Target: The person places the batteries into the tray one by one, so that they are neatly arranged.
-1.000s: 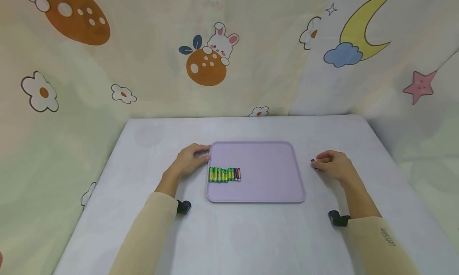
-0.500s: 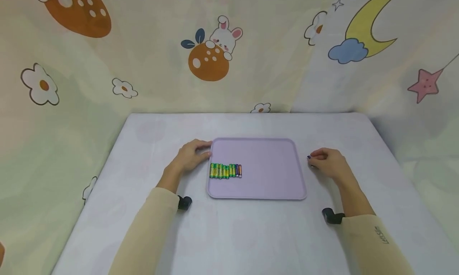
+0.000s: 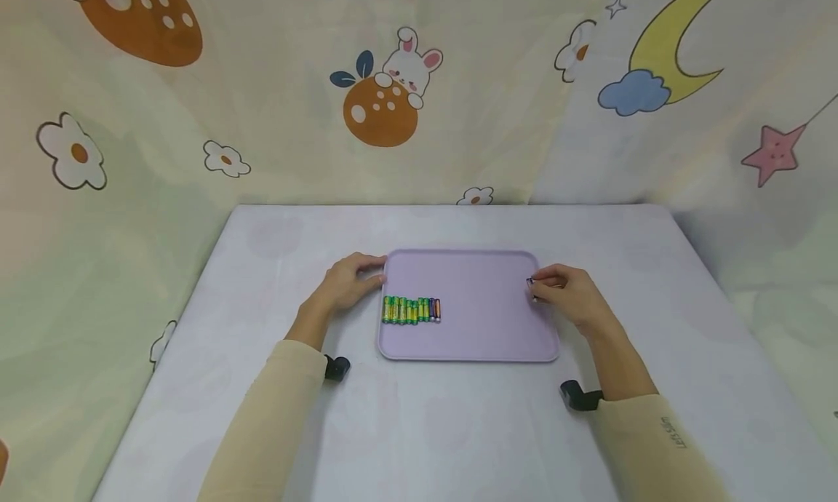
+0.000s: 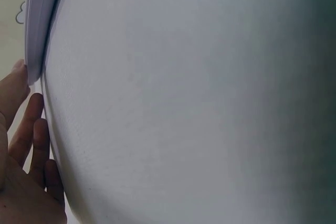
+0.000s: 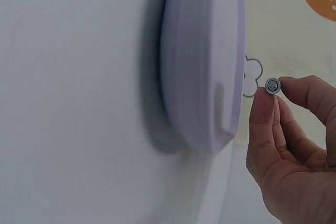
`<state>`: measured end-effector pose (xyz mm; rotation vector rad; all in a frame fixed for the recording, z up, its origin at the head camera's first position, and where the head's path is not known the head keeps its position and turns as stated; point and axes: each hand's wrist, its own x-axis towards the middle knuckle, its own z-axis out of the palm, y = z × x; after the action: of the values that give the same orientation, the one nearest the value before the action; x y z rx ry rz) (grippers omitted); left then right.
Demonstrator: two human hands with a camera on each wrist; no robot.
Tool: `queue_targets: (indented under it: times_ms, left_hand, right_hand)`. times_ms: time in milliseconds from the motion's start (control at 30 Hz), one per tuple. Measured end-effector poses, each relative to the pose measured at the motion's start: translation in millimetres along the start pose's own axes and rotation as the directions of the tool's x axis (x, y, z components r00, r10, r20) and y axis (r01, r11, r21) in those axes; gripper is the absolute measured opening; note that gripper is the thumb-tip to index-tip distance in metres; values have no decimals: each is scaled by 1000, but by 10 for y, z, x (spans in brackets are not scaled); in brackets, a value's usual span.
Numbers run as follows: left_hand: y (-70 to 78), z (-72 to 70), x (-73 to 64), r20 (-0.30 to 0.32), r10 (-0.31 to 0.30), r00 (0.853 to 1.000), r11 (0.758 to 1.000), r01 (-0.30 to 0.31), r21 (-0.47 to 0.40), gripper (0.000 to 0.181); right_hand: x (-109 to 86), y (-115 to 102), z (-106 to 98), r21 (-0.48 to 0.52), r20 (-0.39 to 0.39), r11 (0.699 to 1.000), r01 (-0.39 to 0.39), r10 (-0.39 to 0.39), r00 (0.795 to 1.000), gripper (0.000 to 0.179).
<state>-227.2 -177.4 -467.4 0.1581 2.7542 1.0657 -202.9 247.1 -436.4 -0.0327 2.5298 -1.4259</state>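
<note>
A lavender tray lies on the table, with a row of several batteries standing side by side at its left. Most of them are green and yellow; the two at the row's right end are dark with orange. My left hand touches the tray's left edge near the far corner, fingers extended. Over the tray's right side, my right hand pinches a small dark battery between thumb and fingertips. The right wrist view shows the round end of that battery, held above the tray rim.
A white cloth covers the table around the tray. Behind it hangs a patterned curtain with bunnies, flowers, a moon and a star. Black wrist cameras stick out from both sleeves.
My right hand has lifted the dark battery off the table right of the tray and carried it left over the tray's right edge. The left hand stays at the tray's edge.
</note>
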Motion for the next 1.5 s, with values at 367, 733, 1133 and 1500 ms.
queue_targets:
  times_ms: [367,733,1133,1500]
  left_hand:
    - [-34,-4,-15,-1,8,1000,1000,-8,17,49]
    - [-73,18,18,7,-1,1000,1000,0,23,49]
    - [-72,14,41,8,25,1000,999,-25,30,50]
    - [-50,11,19,6,15,1000,999,-15,32,50]
  right_hand:
    - [115,-115,457,-23,8,999,27,-27,1000,30]
    - [113,-281,946,-9,53,1000,8,-7,999,28]
    - [101,-411,1179,71,57,997,-6,2,998,25]
    - [66,-419,1159,82,69,996,-18,12,998,24]
